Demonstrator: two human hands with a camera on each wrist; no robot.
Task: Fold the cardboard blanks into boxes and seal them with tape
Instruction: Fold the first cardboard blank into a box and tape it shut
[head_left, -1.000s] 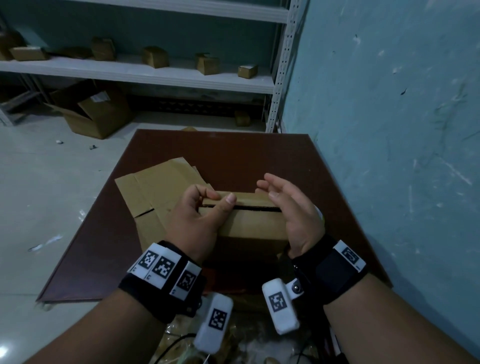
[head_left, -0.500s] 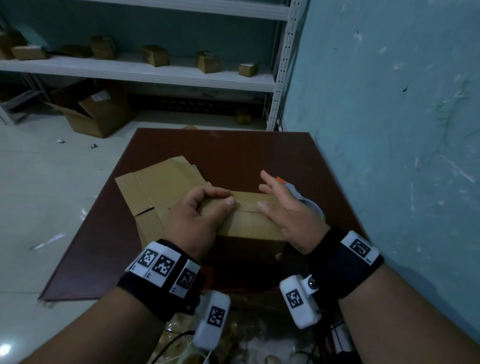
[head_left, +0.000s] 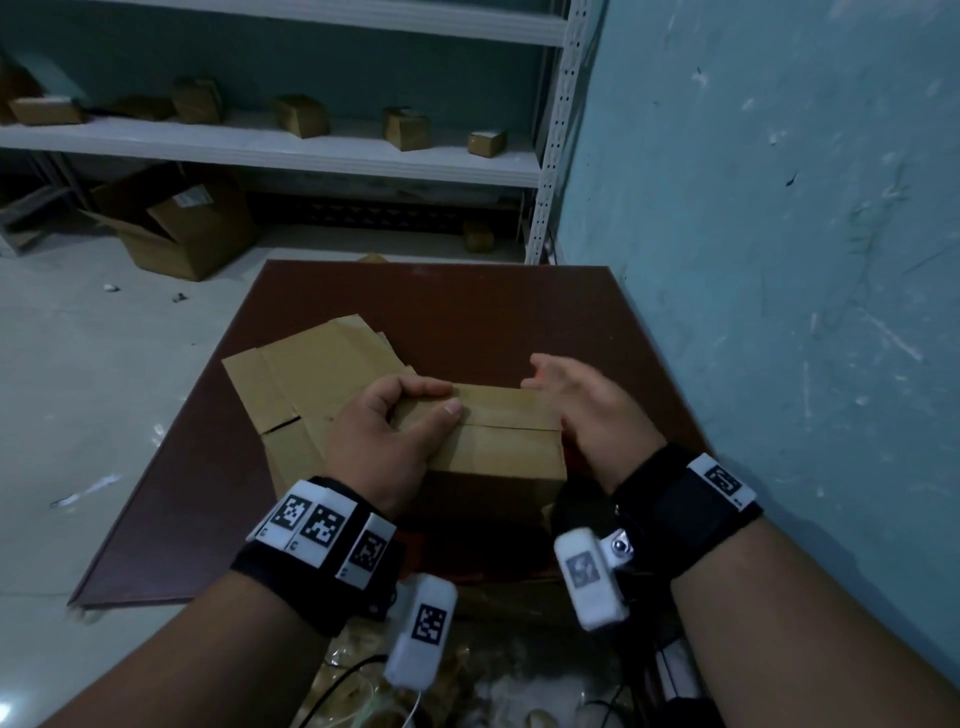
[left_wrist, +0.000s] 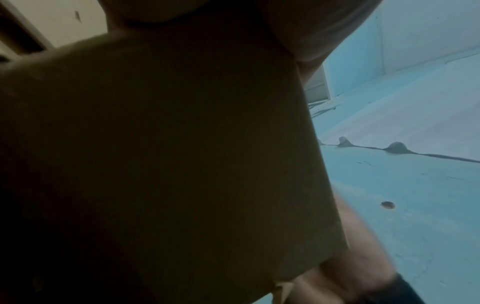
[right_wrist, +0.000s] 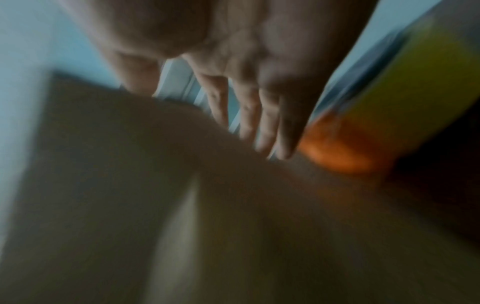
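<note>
Folded box (head_left: 493, 441) sits at the near middle of the brown table (head_left: 493, 312), top flaps down. Left hand (head_left: 384, 431) clamps its left end, thumb across the seam. Right hand (head_left: 587, 410) hangs by the right end, fingers straight and loose, holding nothing. Flat blanks (head_left: 306, 374) lie behind-left. Farther off, shelf (head_left: 270, 150) with small boxes.
</note>
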